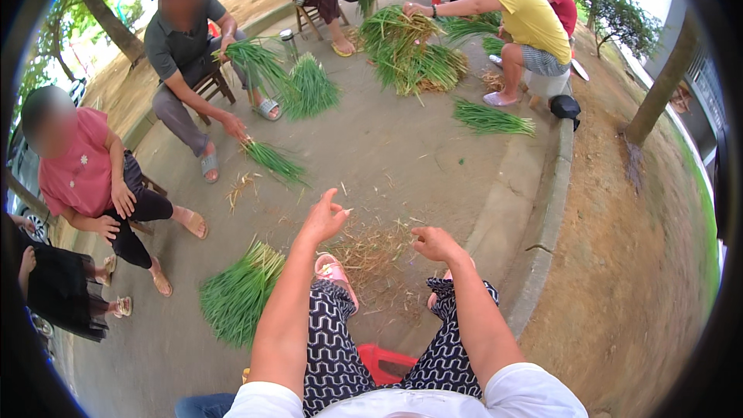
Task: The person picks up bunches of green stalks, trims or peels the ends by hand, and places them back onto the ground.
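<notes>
My left hand (323,219) is raised over the pavement ahead of my feet, index finger extended, with a small pale scrap at the thumb tip. To its right, my right hand (436,242) is partly curled, its index finger pointing left; nothing shows in it. Beneath and between both hands lie dry, brown plant trimmings (371,255). A large bundle of long green stalks, like chives or scallions (241,296), rests on the ground left of my left forearm.
A seated person in grey (186,46) handles green bunches at upper left. A person in pink (87,168) sits at left. Beyond my hands stands a big heap of stalks (412,52), touched by a person in yellow (531,17). A concrete curb (548,226) runs along the right.
</notes>
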Tool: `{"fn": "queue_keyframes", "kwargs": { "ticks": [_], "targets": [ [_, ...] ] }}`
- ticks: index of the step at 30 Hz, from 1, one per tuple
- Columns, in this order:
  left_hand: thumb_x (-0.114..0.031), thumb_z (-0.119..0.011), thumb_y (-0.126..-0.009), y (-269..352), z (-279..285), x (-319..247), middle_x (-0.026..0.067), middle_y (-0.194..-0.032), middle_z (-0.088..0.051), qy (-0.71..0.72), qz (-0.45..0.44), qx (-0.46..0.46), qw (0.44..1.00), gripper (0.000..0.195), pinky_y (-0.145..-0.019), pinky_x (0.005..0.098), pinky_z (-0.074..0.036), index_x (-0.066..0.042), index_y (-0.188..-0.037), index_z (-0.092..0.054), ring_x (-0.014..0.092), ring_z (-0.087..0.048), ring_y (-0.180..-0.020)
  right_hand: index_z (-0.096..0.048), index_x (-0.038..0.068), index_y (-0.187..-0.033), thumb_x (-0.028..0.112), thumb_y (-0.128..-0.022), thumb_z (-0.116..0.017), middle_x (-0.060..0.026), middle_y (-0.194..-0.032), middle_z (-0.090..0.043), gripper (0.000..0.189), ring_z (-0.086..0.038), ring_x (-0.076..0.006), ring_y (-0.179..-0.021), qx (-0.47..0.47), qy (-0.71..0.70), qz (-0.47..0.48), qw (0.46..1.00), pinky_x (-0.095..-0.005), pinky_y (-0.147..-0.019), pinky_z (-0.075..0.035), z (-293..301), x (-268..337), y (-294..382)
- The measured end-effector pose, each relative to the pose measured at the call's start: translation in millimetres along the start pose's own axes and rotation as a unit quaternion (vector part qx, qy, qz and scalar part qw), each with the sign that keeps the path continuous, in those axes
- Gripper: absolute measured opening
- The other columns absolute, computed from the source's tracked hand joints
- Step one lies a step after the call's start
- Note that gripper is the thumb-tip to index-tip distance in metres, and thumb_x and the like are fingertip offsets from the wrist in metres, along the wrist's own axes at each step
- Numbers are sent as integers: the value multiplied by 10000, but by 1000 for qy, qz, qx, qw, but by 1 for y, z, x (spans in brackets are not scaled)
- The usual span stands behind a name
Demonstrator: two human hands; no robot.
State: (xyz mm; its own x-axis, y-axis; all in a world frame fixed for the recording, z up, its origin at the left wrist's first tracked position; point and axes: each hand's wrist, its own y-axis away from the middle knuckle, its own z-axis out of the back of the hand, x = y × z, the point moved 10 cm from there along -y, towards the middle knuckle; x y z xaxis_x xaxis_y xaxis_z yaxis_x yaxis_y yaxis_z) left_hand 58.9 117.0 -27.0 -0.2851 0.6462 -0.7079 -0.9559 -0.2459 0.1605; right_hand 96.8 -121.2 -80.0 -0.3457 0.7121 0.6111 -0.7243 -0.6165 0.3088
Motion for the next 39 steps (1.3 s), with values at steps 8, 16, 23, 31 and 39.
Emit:
{"fn": "queue_keyframes", "kwargs": {
  "ticks": [8, 16, 23, 31, 39],
  "targets": [
    [-249, -613, -769, 13, -47, -9, 132, -1040, -592, 50, -4, 68, 996, 647, -868, 371, -419, -76, -1307, -298, 291, -558, -985, -536, 30, -1135, 200, -744, -565, -185, -952, -621, 428, -588, -312, -900, -4, 4, 9, 1000, -368, -785, -461, 1, -4, 4],
    [-246, -601, -782, 20, -54, -25, 145, -1075, -568, 51, -22, 90, 994, 637, -837, 373, -437, -89, -1315, -288, 265, -583, -920, -526, 58, -1159, 190, -749, -537, -172, -999, -611, 431, -577, -309, -932, 13, 11, -3, 1000, -367, -815, -448, 2, 6, 5],
    [-200, -605, -779, 28, -58, -48, 142, -1046, -580, 68, -44, 91, 993, 599, -787, 349, -461, -76, -1291, -321, 248, -590, -901, -536, 126, -1161, 190, -749, -523, -155, -1005, -606, 416, -561, -308, -962, 17, 22, -26, 999, -390, -830, -440, -8, -5, 4],
    [-181, -618, -772, 50, -46, -66, 133, -1030, -590, 56, -87, 89, 991, 581, -756, 337, -476, -69, -1275, -349, 234, -601, -868, -551, 103, -1136, 184, -753, -523, -169, -1021, -596, 393, -555, -311, -973, 25, 30, -15, 999, -398, -830, -436, -8, 5, 4],
    [-178, -602, -781, 63, -67, -48, 133, -1030, -597, 92, -78, 118, 986, 535, -748, 325, -475, -63, -1256, -384, 232, -597, -902, -554, 88, -1129, 182, -740, -527, -185, -993, -600, 401, -559, -322, -956, 21, 9, -7, 1000, -406, -818, -436, -8, 7, 6]
  ]
}}
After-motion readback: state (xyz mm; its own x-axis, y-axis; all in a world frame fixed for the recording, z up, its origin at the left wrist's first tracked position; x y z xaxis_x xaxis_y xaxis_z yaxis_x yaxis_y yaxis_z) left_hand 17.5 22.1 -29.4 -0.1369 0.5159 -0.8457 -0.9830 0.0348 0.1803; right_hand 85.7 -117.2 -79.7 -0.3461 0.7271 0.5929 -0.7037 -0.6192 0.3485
